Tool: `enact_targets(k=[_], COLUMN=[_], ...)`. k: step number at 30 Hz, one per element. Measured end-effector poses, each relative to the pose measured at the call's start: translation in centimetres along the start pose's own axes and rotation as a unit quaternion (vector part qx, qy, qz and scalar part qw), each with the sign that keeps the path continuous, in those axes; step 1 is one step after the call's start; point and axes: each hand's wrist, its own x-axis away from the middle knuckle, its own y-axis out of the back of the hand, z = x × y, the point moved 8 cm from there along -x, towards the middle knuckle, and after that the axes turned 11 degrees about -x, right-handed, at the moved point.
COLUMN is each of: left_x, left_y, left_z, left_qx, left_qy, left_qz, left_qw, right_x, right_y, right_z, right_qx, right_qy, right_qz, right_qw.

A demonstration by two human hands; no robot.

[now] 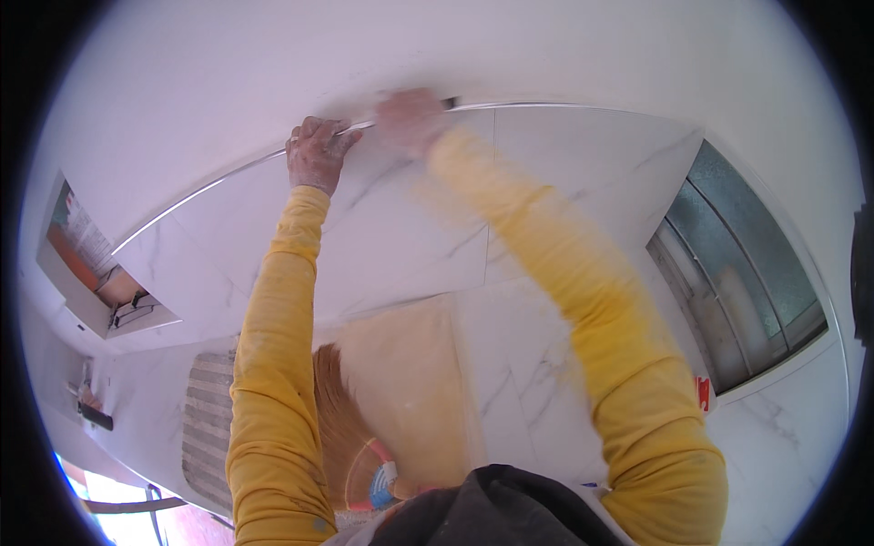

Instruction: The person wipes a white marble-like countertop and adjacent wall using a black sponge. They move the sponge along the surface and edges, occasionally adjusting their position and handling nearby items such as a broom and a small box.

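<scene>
A thin shiny metal trim strip runs in a curve along the top of white marble-patterned wall tiles, with plain white wall above. My left hand, dusty, rests against the strip with fingers bent over it and the thumb held apart. Just to its right, my right hand is smeared by motion at the same strip. A small dark-ended thing juts from the right side of that closed-looking hand; its kind is too blurred to make out.
Below stand a straw broom and a tan panel. A grey striped patch lies left of them. A barred window is at right, near a small red object. A recessed niche holds items at left.
</scene>
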Motion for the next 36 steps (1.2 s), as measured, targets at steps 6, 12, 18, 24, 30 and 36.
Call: enact_targets(k=[6,12,18,24,30,36], left_x=[-0.1,-0.8,-1.2,-1.6,-1.8,-1.6], left_y=[-0.1,-1.4,-1.2,-1.6,-1.2,-3.5], left_z=[-1.9,-2.9,-1.4,-1.4,-2.3,-17.0], left_qx=[-0.008,-0.014,-0.028,-0.018,-0.047,-0.040], left_qy=[0.007,-0.002,0.019,0.033,0.012,-0.199], left_qz=[-0.009,0.041,0.076,0.114,0.108,-0.004], left_qw=[1.000,0.999,0.997,0.993,0.993,0.979], right_x=[16.5,10.1,2.6,12.4,19.2,7.5], right_y=[7.6,3.0,3.7,4.7,9.8,5.2], right_z=[-29.9,-21.7,-4.7,-28.7,-40.0,-17.3], right_qx=[0.053,0.000,-0.028,0.018,-0.008,0.017], right_qy=[-0.071,-0.041,0.028,-0.092,-0.089,0.072], right_qz=[-0.010,-0.021,-0.054,-0.038,-0.018,-0.156], right_qw=[0.996,0.999,0.998,0.995,0.996,0.985])
